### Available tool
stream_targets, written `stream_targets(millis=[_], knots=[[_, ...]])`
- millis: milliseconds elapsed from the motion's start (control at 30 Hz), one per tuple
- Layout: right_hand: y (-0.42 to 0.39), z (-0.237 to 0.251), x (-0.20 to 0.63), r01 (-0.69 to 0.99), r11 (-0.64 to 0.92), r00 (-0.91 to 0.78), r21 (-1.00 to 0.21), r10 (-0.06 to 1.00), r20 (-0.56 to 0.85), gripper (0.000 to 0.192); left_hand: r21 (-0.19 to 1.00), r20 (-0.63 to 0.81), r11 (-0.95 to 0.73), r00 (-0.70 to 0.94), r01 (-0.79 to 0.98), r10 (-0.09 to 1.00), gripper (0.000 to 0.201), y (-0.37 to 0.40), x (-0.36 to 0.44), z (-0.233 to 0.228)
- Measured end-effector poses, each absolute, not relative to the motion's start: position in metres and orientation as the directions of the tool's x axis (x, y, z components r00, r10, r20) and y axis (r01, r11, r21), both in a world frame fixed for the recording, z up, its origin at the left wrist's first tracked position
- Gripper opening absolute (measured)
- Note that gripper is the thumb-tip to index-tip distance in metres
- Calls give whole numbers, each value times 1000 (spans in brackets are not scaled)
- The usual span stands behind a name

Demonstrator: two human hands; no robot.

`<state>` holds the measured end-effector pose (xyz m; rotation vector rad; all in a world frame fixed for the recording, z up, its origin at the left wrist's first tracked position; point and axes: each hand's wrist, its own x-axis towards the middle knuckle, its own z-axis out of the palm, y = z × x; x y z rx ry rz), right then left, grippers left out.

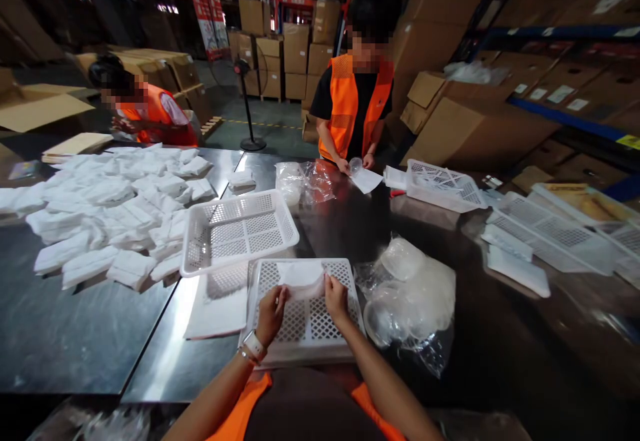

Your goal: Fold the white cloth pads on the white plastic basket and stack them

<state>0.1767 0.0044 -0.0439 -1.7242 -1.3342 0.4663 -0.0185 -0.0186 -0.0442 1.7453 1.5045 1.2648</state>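
A white paper sheet (301,275) is stretched between my two hands. My left hand (271,309) pinches its left edge, fingers closed, with a watch on that wrist. At the other edge, my right hand (337,296) grips it between thumb and fingers. Whether anything lies inside the sheet, I cannot tell. Beneath it is a white lattice basket (327,331), which looks turned upside down. A stack of white sheets (215,314) lies just left. To the right, a clear plastic bag (435,294) holds several round translucent plastic pieces (383,311).
An upright white basket (240,254) stands beyond my left hand. A large pile of white packets (115,207) covers the table's left side. Across the table, a person (357,87) handles a sheet and clear cup; another (150,111) sits far left. More baskets (553,234) lie right.
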Motion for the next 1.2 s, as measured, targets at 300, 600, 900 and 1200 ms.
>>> stream_targets(millis=[300,600,900,1200], knots=[[4,-48,177,618,-139,462,-774,861,214,68,863,169,-13,-265,506,949,37,2,-10,-44],[8,-56,177,721,-138,393,-679,888,237,60,806,130,32,-229,591,965,30,3,-21,-49],[12,-65,181,843,-186,299,-505,942,152,39,674,130,24,-151,739,980,24,10,-23,-53],[19,-58,156,824,432,-333,-366,893,304,39,500,256,-323,219,804,941,31,10,-11,-39]])
